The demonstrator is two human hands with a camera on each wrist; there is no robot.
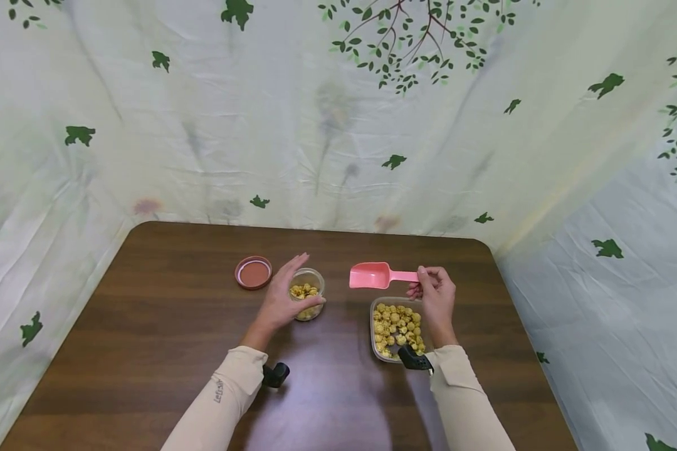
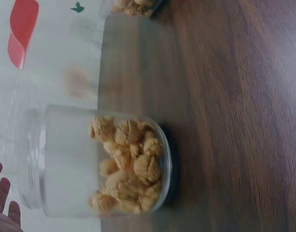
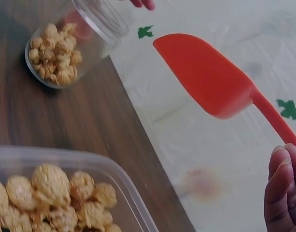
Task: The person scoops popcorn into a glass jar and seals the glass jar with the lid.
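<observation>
My right hand (image 1: pixel 437 304) pinches the handle of a pink scoop (image 1: pixel 370 275), held level above the far side of a plastic container (image 1: pixel 372 338). No popcorn shows in the scoop's bowl. Round caramel popcorn (image 3: pixel 51 186) covers much of the container's bottom. A clear jar (image 2: pixel 65 162) stands upright to the left, its lower part filled with popcorn (image 2: pixel 131 169). Around the jar's near left side my left hand (image 1: pixel 281 300) is spread, thumb and fingers relaxed. In the left wrist view its fingertips show beside the jar's mouth, apart from the glass.
A round reddish lid (image 1: pixel 254 273) lies on the brown wooden table (image 1: pixel 163 338), left of the jar. Behind the table's far edge hangs a pale curtain (image 1: pixel 271 125) with green leaf prints. Dark wrist cameras (image 1: pixel 275 375) sit at both sleeves.
</observation>
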